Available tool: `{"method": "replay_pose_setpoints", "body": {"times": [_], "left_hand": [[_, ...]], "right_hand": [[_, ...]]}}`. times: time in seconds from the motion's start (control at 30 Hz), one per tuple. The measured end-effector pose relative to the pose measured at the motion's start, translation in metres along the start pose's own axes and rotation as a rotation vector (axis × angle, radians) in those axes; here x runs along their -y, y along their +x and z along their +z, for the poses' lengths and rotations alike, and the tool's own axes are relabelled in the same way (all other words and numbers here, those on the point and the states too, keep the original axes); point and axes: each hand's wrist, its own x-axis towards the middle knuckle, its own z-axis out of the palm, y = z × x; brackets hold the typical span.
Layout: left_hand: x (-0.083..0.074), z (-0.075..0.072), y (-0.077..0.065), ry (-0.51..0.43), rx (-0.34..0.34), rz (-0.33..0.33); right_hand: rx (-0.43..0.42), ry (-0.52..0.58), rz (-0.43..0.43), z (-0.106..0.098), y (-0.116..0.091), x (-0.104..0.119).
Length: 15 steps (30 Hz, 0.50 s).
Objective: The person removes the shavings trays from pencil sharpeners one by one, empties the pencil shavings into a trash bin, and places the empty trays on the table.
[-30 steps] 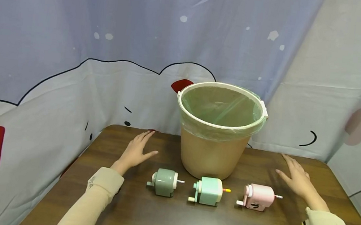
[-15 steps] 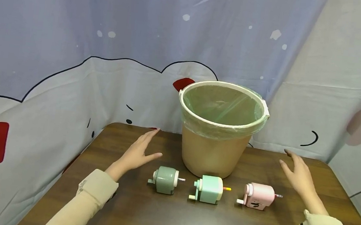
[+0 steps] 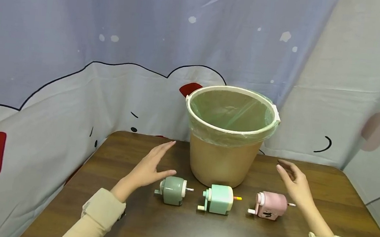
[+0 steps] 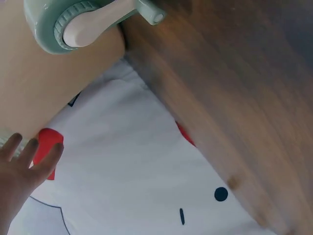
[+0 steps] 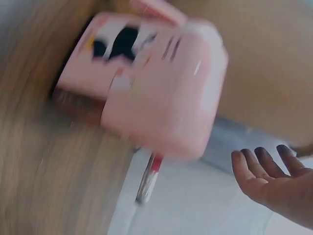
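Observation:
Three crank pencil sharpeners stand in a row on the table: a grey-green sharpener (image 3: 173,190), a mint sharpener (image 3: 220,199) and a pink sharpener (image 3: 272,205). Each has a pencil sticking out of its right side and a crank on its left. My left hand (image 3: 148,169) hovers just behind and left of the grey-green sharpener, thumb spread and fingers extended, holding nothing. Behind and right of the pink sharpener is my right hand (image 3: 297,184), its fingers loosely curved and apart from it. The right wrist view shows the pink sharpener blurred, its pencil (image 5: 149,178) pointing away.
A beige bucket (image 3: 222,159) lined with a thin green bag stands behind the sharpeners, near the back edge of the wooden table (image 3: 179,234). A patterned curtain (image 3: 136,102) hangs behind and beside the table.
Both hands have moved inward: the left to the right, closer to the grey-green sharpener, the right to the left, closer to the pink one. The right fingers have become more curved. The sharpeners stay put.

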Motion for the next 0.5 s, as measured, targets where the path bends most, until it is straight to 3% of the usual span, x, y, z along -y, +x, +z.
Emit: {"method": "replay_pose_setpoints", "body": {"times": [0.2, 0.5], "left_hand": [[0.000, 0.010, -0.008, -0.004, 0.088, -0.044], [-0.004, 0.034, -0.010, 0.082, 0.158, 0.012]], "right_hand": [[0.047, 0.150, -0.030, 0.018, -0.012, 0.017], [0.169, 0.151, 0.000, 0.041, -0.033, 0.030]]}}
